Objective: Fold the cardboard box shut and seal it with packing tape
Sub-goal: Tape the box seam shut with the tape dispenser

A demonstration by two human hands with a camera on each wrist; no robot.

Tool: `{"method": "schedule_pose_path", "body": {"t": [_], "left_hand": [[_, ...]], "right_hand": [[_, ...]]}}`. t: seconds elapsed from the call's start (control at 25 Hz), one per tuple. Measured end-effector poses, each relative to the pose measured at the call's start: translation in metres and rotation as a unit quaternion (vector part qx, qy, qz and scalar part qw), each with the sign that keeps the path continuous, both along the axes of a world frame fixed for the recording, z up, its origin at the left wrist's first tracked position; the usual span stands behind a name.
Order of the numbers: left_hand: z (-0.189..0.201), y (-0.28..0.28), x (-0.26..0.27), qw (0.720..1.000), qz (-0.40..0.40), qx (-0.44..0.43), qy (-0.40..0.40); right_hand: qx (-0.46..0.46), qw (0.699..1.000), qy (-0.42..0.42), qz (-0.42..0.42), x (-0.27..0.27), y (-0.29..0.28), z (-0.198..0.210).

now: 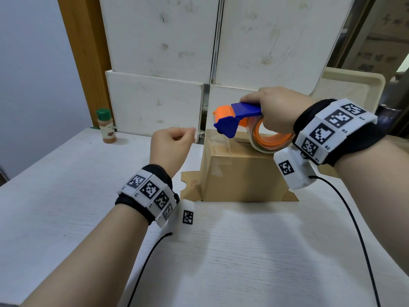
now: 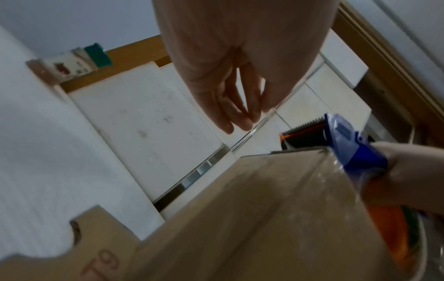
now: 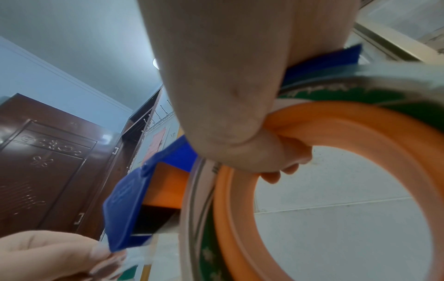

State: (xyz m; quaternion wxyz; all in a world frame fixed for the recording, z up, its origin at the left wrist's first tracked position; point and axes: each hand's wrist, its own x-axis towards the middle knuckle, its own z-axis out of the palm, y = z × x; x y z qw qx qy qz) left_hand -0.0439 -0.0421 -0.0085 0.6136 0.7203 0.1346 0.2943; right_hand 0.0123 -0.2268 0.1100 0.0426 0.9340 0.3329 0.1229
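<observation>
Partly sealed: box [image 1: 241,173] folded shut under right hand [image 1: 276,111] gripping dispenser [image 1: 239,116]; left hand [image 1: 170,145] beside, pinching tape end [image 3: 138,255]. Seam unfinished, apparently.

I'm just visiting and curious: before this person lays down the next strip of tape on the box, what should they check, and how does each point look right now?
1. Top flaps of the cardboard box folded flat: ok, some clear tape already lies on them.
2. Tape dispenser firmly held: ok, the right hand grips its handle.
3. Tape end free to pull: cannot tell; the left hand seems to pinch a clear strip near the cutter.
4. Dispenser over the box: ok, it hovers above the top.
5. Box steady on the table: cannot tell; no hand holds it.
6. Spice bottle out of the way: ok.
</observation>
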Motion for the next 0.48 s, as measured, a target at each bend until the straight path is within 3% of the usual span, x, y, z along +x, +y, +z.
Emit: {"method": "schedule_pose_path", "body": {"t": [0.24, 0.48], "left_hand": [[-0.0018, 0.0030, -0.0018, 0.991, -0.056, -0.120, 0.013], [-0.0036, 0.0010, -0.0037, 0.986, -0.065, -0.152, 0.033]], "right_hand": [[-0.023, 1.000, 0.001, -0.004, 0.0001, 0.0019, -0.0013], [-0.034, 0.999, -0.003, -0.009, -0.0004, 0.0043, -0.0029]]}}
